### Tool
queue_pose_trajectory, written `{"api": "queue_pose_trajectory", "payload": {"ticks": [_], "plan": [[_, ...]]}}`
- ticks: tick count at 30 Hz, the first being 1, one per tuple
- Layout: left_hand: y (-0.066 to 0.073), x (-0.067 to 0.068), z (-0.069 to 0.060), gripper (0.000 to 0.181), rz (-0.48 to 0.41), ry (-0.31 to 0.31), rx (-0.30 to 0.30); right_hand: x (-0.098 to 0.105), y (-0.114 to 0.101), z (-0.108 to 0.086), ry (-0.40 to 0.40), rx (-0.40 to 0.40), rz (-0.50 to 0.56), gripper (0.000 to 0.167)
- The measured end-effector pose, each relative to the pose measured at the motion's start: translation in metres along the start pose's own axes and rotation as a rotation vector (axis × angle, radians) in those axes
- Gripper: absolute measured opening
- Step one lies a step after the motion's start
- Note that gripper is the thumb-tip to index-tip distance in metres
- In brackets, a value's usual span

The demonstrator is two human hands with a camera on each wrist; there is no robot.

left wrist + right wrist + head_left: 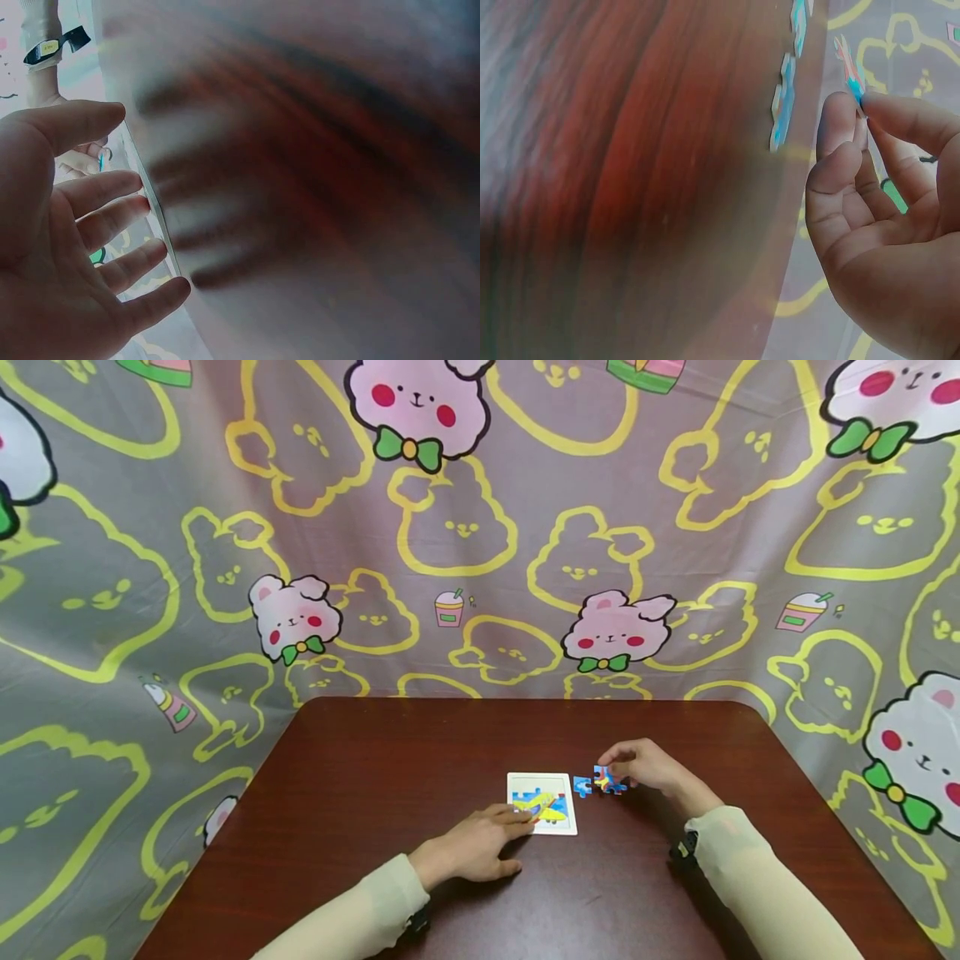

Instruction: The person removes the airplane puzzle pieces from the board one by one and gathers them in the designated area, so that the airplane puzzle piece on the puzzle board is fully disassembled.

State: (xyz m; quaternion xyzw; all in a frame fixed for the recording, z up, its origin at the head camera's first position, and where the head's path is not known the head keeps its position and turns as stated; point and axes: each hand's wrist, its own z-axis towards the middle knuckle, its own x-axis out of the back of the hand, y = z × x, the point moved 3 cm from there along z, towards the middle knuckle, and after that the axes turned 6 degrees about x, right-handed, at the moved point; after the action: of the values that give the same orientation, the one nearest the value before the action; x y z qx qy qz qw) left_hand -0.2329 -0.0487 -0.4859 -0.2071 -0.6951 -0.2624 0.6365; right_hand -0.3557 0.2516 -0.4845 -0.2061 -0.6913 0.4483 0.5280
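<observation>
A white-framed jigsaw board (537, 777) lies on the table, partly filled with a picture of a yellow airplane on blue. My left hand (480, 843) reaches over its lower left corner, fingertips on the board; in the left wrist view the fingers of the left hand (90, 232) look spread and fairly straight. Right of the board, my right hand (648, 766) pinches a small jigsaw piece (853, 79) between thumb and fingertips, raised off the table. Below it lie a loose blue and red piece (783, 109) and, nearer the board, another blue piece (582, 787).
The dark brown wooden table (405, 743) runs back to a hanging cloth (495, 543) printed with cartoon animals, which also covers both sides. A dark band (684, 847) sits on the right wrist.
</observation>
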Motion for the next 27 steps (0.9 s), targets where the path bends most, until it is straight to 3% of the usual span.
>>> {"api": "queue_pose_trajectory", "payload": {"ticks": [27], "plan": [[0.001,0.001,-0.002,0.062,0.003,-0.004,-0.009,0.035,0.031,-0.026,-0.012,-0.090,0.010,0.020]]}}
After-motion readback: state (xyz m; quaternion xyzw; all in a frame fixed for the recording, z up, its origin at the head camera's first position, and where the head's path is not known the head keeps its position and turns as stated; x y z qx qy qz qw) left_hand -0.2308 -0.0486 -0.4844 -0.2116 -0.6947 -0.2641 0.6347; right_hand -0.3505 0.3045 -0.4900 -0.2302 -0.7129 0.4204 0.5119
